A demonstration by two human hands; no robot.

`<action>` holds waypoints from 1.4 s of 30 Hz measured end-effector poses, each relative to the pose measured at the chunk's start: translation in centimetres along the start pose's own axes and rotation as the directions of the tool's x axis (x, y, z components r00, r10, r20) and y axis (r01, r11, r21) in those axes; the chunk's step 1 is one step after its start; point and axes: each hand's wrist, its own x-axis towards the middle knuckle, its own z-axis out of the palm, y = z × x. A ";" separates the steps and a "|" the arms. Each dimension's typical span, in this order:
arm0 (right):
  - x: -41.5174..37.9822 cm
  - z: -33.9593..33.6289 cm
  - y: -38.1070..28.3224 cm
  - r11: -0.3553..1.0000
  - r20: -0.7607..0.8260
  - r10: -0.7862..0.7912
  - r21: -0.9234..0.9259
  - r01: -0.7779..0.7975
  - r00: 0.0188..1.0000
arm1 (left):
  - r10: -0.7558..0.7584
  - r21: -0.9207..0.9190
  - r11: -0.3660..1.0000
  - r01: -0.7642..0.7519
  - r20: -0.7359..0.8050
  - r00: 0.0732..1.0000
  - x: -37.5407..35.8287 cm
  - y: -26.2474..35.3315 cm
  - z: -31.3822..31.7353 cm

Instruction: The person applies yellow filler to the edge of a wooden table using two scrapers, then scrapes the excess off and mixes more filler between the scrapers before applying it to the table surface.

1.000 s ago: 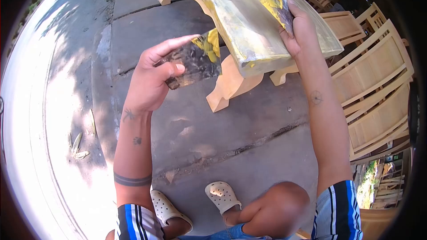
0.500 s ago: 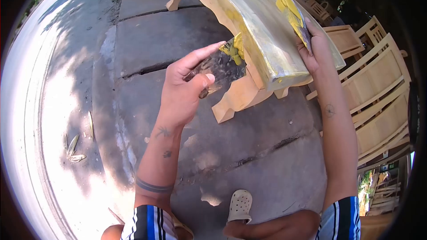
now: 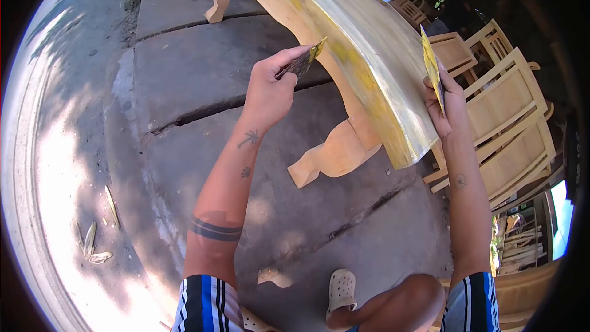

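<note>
My left hand (image 3: 271, 88), gripping a flat scraper (image 3: 302, 63), is nearer the tabletop's yellow-smeared edge (image 3: 361, 74), rightward and running lengthwise ahead; my right hand (image 3: 450, 104) grips a smeared plate (image 3: 432, 67).

Dark scraper (image 3: 302, 63), tip yellow, near wooden table (image 3: 381, 43), side smeared yellow; second scraper (image 3: 432, 72) edge-on, seemingly yellow-coated

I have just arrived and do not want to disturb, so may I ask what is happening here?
A person's left hand holds a dark scraper with yellow paste at its tip, and the right hand holds a flat piece coated in yellow. The scraper's tip is by the side of a wooden table; whether it touches is hard to tell. That side already shows yellow smears. Wooden chairs are at the right.
</note>
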 end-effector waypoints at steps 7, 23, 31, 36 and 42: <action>-0.5 1.0 -0.1 1.000 -0.044 -0.017 0.018 0.017 0.999 | 0.216 -0.005 0.976 -0.216 0.016 0.976 0.8 -2.8 2.1; -1.1 3.2 -0.3 0.999 -0.159 -0.036 -0.001 0.036 0.987 | 0.141 -0.054 0.990 -0.134 0.156 0.978 -0.5 -0.3 0.6; -1.2 4.7 -0.1 0.999 -0.281 -0.043 -0.022 0.039 0.959 | 0.215 -0.051 0.976 -0.211 0.329 0.920 -1.5 1.1 1.3; -1.3 4.9 0.0 0.997 -0.297 -0.065 -0.065 0.048 0.953 | 0.149 -0.024 0.989 -0.147 0.148 0.978 0.9 1.0 1.2; -1.2 4.8 -0.2 0.998 -0.286 -0.059 -0.047 0.048 0.956 | 0.160 -0.016 0.987 -0.159 0.138 0.977 -0.7 0.5 1.7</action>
